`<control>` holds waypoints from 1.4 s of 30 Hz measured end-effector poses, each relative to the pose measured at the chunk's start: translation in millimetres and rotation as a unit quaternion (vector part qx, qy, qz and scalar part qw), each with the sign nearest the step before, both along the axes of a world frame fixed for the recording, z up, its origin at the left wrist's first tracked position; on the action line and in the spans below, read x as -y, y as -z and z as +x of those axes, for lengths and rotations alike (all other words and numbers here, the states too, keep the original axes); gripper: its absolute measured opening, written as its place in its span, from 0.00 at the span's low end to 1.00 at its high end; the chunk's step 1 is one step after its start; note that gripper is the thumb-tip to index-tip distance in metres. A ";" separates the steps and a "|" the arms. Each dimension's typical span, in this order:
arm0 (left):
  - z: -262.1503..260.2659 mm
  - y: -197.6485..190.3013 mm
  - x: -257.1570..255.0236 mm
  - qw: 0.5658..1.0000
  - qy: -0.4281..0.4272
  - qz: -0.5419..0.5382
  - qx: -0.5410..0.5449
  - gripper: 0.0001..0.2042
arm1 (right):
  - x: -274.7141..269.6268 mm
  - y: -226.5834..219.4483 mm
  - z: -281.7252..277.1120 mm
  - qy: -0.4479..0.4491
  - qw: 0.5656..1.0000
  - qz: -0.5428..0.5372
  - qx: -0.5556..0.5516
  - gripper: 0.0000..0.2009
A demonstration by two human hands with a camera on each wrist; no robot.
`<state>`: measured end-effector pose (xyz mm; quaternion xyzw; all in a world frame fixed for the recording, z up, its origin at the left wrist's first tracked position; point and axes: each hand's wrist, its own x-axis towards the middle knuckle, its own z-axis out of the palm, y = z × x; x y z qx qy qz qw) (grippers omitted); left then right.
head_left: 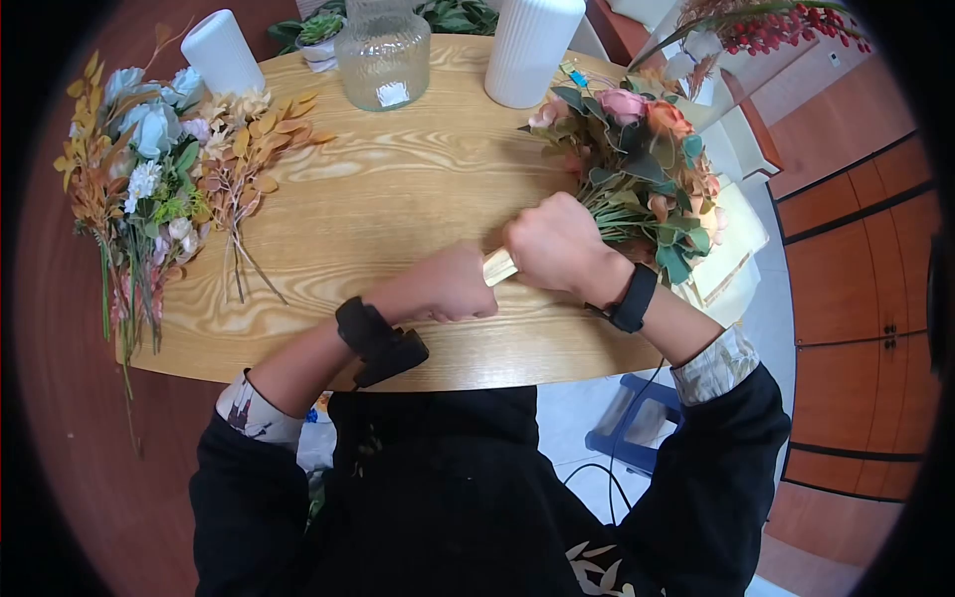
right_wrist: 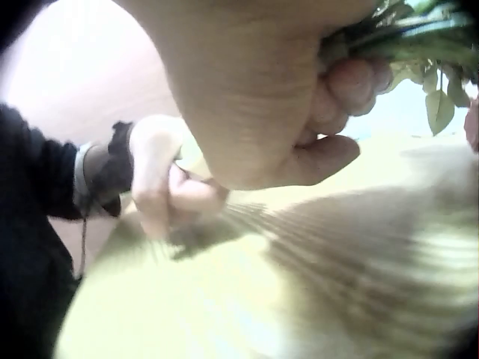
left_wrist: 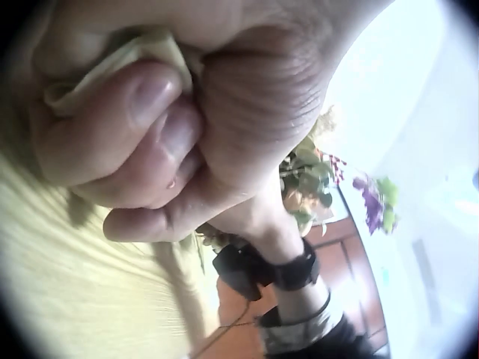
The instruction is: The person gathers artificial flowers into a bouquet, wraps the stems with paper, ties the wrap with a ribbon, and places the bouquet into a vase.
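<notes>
In the head view the right hand (head_left: 559, 244) grips the stems (head_left: 619, 213) of a bouquet (head_left: 647, 149) with pink and orange flowers and green leaves, which points to the upper right. A pale, cream-coloured wrap (head_left: 498, 267) shows between the two fists. The left hand (head_left: 453, 283) curls tightly round its other end. In the left wrist view, folds of this pale material (left_wrist: 142, 63) stick out between the curled left fingers (left_wrist: 127, 123). The right wrist view has green stems (right_wrist: 419, 41) coming out of the right fist (right_wrist: 254, 97); what lies inside the fist is hidden.
Blue and yellow-orange flowers (head_left: 154, 134) lie at the table's left side. Along the back stand two white ribbed vases (head_left: 535, 50) (head_left: 223, 52), a glass vase (head_left: 382, 60) and a small succulent (head_left: 320, 28). Pale sheets (head_left: 731, 244) lie at the right edge, beyond the bouquet.
</notes>
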<state>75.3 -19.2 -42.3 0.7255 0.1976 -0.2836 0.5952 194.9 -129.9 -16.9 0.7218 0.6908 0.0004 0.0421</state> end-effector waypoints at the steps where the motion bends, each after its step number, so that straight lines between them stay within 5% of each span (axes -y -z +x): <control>1: -2.7 -0.4 5.1 0.984 -0.012 0.146 0.098 0.07 | -1.1 -3.5 -2.8 0.000 1.000 0.000 0.000 0.06; 2: -4.7 -0.4 7.7 0.938 -0.024 0.287 0.193 0.07 | -2.5 -7.0 -6.1 0.006 1.000 -0.018 -0.007 0.04; 6: -7.8 24.5 6.0 0.858 -0.022 0.421 0.293 0.07 | -7.1 -11.6 -10.9 0.010 0.999 -0.022 -0.031 0.04; 9: -6.2 16.2 3.0 0.880 -0.019 0.355 0.316 0.07 | -6.3 -5.8 -13.4 0.007 0.999 0.016 -0.035 0.05; 11: -5.0 -7.0 0.7 0.964 0.015 0.227 0.139 0.07 | -5.8 -5.8 -15.0 0.005 0.999 0.010 -0.038 0.05; 12: -3.9 -7.1 -3.3 0.964 0.015 0.227 0.140 0.07 | -5.1 -6.0 -15.4 0.005 0.999 0.002 -0.041 0.05; 13: -4.0 -6.5 -9.6 0.991 0.043 0.112 0.061 0.07 | -4.3 -6.3 -15.7 0.005 0.999 0.002 -0.040 0.05; 17: -15.6 1.7 -27.2 0.977 0.061 -0.194 -0.058 0.08 | 0.1 -11.4 -14.8 -0.012 0.999 -0.001 -0.040 0.04; 18: -19.2 1.1 -29.3 0.977 0.061 -0.194 -0.058 0.08 | 0.2 -13.5 -13.0 -0.003 0.999 -0.010 -0.036 0.04; 20: -27.4 -13.7 -32.1 0.989 0.087 0.085 -0.088 0.07 | 4.6 -14.2 -0.1 0.005 0.999 -0.024 -0.029 0.04; 21: -31.6 -15.2 -37.1 0.989 0.087 0.085 -0.088 0.07 | 5.9 -14.8 4.7 0.015 0.999 -0.040 -0.024 0.03; 23: -40.6 -16.2 -46.3 0.957 0.097 0.250 0.108 0.08 | 3.5 -25.7 3.4 0.032 0.996 -0.084 -0.016 0.04; 24: -42.1 -17.7 -44.1 0.958 0.099 0.248 0.108 0.08 | 3.6 -28.8 1.8 0.051 0.990 -0.128 -0.009 0.05; 26: -45.2 -23.1 -37.3 0.866 -0.048 0.288 0.406 0.12 | 3.8 -14.9 -3.7 0.036 0.994 -0.099 -0.002 0.04; 30: -26.6 -9.0 -4.4 0.868 -0.020 0.265 0.419 0.11 | -12.4 -20.1 -15.8 0.002 0.997 -0.071 -0.002 0.03; 36: 5.1 12.2 17.6 0.900 -0.151 0.167 0.372 0.11 | -12.2 -40.0 -21.9 -0.059 0.996 0.035 0.065 0.03; 37: 9.4 9.7 18.9 0.891 -0.141 0.213 0.374 0.11 | -9.7 -39.6 -18.6 -0.058 0.995 0.037 0.070 0.03; 39: 16.0 13.0 17.0 0.876 -0.129 0.261 0.384 0.11 | -3.7 -29.9 -9.1 -0.164 0.960 0.219 -0.053 0.06; 40: 19.8 26.8 13.8 0.834 -0.113 0.314 0.440 0.12 | -3.2 -18.6 -13.0 -0.165 0.960 0.223 -0.045 0.06; 41: 22.6 36.9 9.2 0.784 -0.098 0.365 0.492 0.13 | -3.8 -3.5 -21.9 -0.138 0.955 0.195 0.174 0.08; 42: 23.1 42.1 2.7 0.779 -0.100 0.369 0.497 0.13 | -6.7 1.5 -25.6 -0.105 0.903 0.159 0.385 0.10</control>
